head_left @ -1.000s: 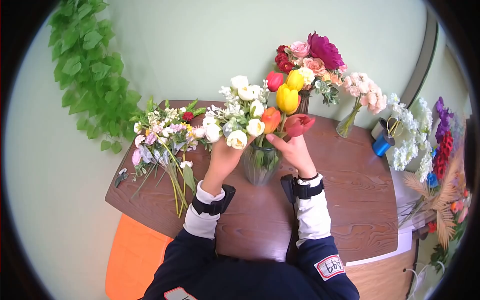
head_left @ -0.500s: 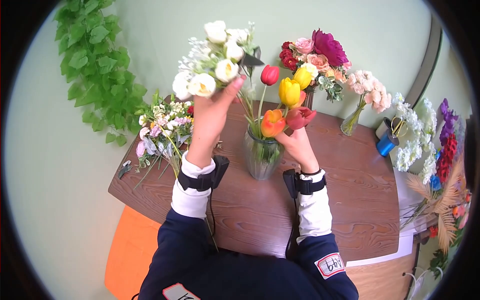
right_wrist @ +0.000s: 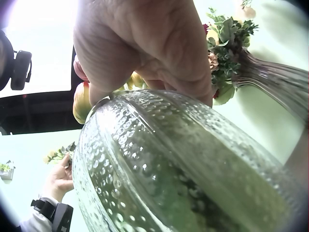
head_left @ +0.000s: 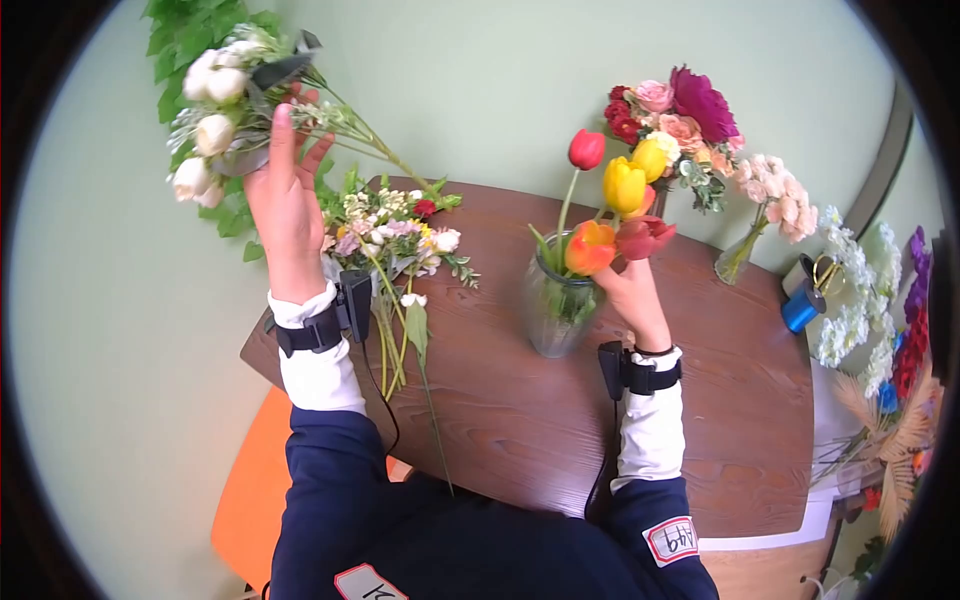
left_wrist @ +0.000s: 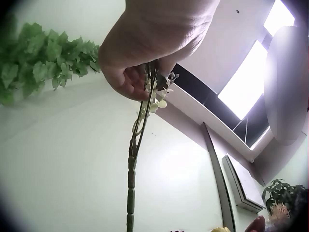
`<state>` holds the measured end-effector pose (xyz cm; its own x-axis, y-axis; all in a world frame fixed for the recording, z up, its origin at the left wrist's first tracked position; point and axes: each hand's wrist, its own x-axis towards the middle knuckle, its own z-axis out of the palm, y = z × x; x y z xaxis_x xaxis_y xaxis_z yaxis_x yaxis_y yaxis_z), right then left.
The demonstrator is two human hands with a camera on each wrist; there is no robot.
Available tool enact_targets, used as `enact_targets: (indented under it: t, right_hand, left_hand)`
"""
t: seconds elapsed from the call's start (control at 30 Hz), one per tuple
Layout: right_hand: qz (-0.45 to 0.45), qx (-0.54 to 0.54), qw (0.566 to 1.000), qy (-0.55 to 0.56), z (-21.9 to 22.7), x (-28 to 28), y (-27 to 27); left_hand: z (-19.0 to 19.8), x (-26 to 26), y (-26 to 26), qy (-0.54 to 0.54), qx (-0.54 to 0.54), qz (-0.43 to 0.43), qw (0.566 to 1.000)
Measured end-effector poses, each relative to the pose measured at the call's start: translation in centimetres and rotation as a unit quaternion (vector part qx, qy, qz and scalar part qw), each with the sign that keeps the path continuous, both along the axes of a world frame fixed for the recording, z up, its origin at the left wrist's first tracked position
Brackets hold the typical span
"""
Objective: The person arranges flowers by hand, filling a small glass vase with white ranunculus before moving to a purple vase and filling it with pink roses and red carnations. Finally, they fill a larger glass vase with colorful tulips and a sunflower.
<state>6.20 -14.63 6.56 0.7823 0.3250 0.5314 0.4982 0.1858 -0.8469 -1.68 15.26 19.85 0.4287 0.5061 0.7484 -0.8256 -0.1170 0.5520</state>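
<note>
My left hand (head_left: 287,205), raised at the upper left in the head view, grips the white flower bunch (head_left: 215,130) below its blooms; the bunch's stems point down to the right. In the left wrist view the fingers (left_wrist: 128,82) curl round the thin green stems (left_wrist: 131,183). The right hand (head_left: 640,300) holds the rim of the glass vase (head_left: 560,310), its fingers partly hidden behind tulips. Red, yellow (head_left: 625,187) and orange tulips (head_left: 590,248) stand in the vase. In the right wrist view the hand (right_wrist: 145,48) is at the top of the textured glass (right_wrist: 159,159).
Mixed flowers (head_left: 385,235) lie on the table's left part, stems toward me. Behind the vase stand a bouquet (head_left: 690,125) and a small glass vase of pale pink flowers (head_left: 775,200). A blue spool (head_left: 803,305) is at the right edge, with more flowers beyond. Ivy hangs on the wall.
The left hand has lifted the white bunch away from the vase and carried it up and to the left. My right hand remains at the vase rim, and the head view has shifted somewhat.
</note>
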Motion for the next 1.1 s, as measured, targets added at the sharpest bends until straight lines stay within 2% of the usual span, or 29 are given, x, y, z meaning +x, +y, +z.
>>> enact_targets:
  t: [0.07, 0.1, 0.2, 0.27, 0.33, 0.37, 0.47, 0.53, 0.57, 0.6, 0.7, 0.73, 0.8, 0.87, 0.93, 0.97, 1.0, 1.07, 1.1]
  right_hand:
    - [-0.018, 0.0, 1.0, -0.018, -0.2, 0.1, 0.1]
    - [-0.025, -0.013, 0.999, -0.016, -0.1, 0.0, 0.0]
    - [-0.008, -0.02, 1.0, 0.008, -0.9, 0.8, -0.2]
    - [0.002, -0.026, 1.0, 0.007, -0.9, 0.9, -0.2]
    - [-0.002, -0.045, 0.999, 0.001, -1.2, 1.4, -0.5]
    - [-0.007, -0.047, 0.999, 0.002, -1.4, 1.5, -0.5]
    - [-0.033, -0.075, 0.997, -0.011, -2.2, 2.2, -0.8]
    - [-0.02, -0.064, 0.998, -0.003, -1.9, 2.0, -0.8]
    - [-0.01, -0.051, 0.999, 0.008, -1.9, 1.8, -0.7]
    - [-0.005, -0.052, 0.999, 0.006, -2.0, 2.0, -0.8]
    - [-0.019, -0.064, 0.998, -0.011, -2.3, 2.1, -0.8]
    - [-0.028, -0.06, 0.998, -0.02, -2.1, 1.9, -0.7]
    - [-0.035, -0.053, 0.998, -0.03, -1.9, 1.7, -0.5]
    - [-0.029, -0.048, 0.998, -0.014, -2.1, 1.8, -0.6]
    - [-0.024, -0.051, 0.998, -0.008, -2.0, 1.9, -0.7]
    - [-0.021, -0.056, 0.998, -0.003, -2.0, 1.9, -0.8]
    - [-0.017, -0.058, 0.998, -0.001, -2.1, 1.9, -0.8]
    - [-0.038, -0.071, 0.997, -0.019, -2.0, 1.9, -0.8]
    - [-0.036, -0.072, 0.997, -0.019, -2.0, 1.8, -0.7]
  left_hand:
    - [-1.1, 0.2, 1.7, 0.045, 0.007, 0.013, 0.999]
    - [-2.0, 0.5, 2.4, 0.123, 0.004, -0.009, 0.992]
    - [-5.3, 1.9, 4.6, 0.316, 0.009, -0.063, 0.947]
    - [-8.1, 3.0, 5.5, 0.389, 0.0, -0.146, 0.909]
    - [-10.4, 3.5, 5.2, 0.441, -0.009, -0.198, 0.875]
    - [-11.1, 3.6, 4.5, 0.466, -0.002, -0.191, 0.864]
    - [-14.0, 4.9, 4.3, 0.486, -0.021, -0.304, 0.819]
    - [-15.5, 5.5, 3.7, 0.488, -0.037, -0.343, 0.802]
    - [-15.6, 5.5, 3.3, 0.527, -0.04, -0.322, 0.786]
    - [-16.8, 6.1, 3.4, 0.507, -0.044, -0.336, 0.793]
    - [-18.4, 6.6, 3.7, 0.568, 0.0, -0.24, 0.787]
    - [-18.7, 6.5, 3.8, 0.567, -0.001, -0.237, 0.789]
    - [-19.2, 6.4, 4.3, 0.578, 0.09, -0.184, 0.79]
    - [-18.2, 5.4, 4.8, 0.583, 0.09, -0.171, 0.789]
    - [-18.1, 5.1, 7.5, 0.523, 0.216, -0.076, 0.821]
    - [-17.9, 4.8, 8.4, 0.499, 0.289, 0.027, 0.817]
    - [-17.8, 4.4, 9.2, 0.478, 0.356, 0.115, 0.795]
    - [-16.1, 3.3, 8.9, 0.574, 0.407, 0.084, 0.705]
    - [-16.7, 3.1, 8.7, 0.562, 0.432, 0.08, 0.701]
